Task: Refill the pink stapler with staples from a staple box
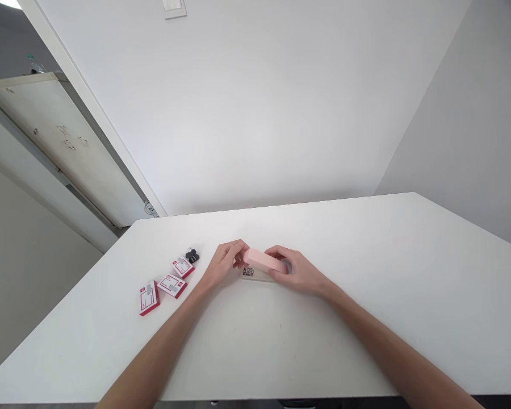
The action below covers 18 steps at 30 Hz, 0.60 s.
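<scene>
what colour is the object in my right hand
The object is pale pink, in the head view.

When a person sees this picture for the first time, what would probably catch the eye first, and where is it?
Probably the pale pink object near the middle of the white table, with the right hand around its right end and the left hand at its left end. Next, perhaps, the three red-and-white boxes on the table's left side, with a small black item just beyond them.
</scene>
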{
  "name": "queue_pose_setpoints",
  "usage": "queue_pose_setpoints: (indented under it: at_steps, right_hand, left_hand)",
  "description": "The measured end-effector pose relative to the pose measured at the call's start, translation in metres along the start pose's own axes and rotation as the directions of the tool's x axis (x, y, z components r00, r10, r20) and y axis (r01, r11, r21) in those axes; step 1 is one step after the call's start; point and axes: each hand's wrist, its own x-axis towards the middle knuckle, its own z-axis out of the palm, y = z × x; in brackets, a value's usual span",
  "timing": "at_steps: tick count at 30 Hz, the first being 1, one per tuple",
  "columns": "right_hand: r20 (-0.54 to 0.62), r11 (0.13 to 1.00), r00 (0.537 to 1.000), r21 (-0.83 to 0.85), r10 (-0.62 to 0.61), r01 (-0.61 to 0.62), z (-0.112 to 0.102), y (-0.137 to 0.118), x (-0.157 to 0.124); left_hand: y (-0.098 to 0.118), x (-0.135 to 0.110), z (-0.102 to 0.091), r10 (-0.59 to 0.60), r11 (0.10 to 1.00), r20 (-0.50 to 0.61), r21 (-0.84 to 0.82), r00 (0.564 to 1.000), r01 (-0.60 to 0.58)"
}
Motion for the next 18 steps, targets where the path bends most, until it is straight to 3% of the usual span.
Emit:
queue_pose_setpoints:
  at_steps: [3,8,18]
  right_hand:
    - [-0.093,0.999,0.996,-0.038,-0.002,-0.001,0.001,0.002,0.001]
    - [-0.188,1.000,0.982,-0.006,0.000,-0.001,0.001,0.005,0.003]
    - [-0.163,0.999,0.987,0.043,0.011,-0.004,-0.001,0.007,0.004]
  left_hand:
    - [-0.001,0.001,0.001,0.027,0.999,0.079,-0.032,0.996,-0.024]
    - [0.003,0.001,0.008,0.044,0.992,0.088,0.110,0.995,-0.054]
    - [0.001,0.000,0.017,-0.037,0.977,-0.011,0.211,0.999,0.039]
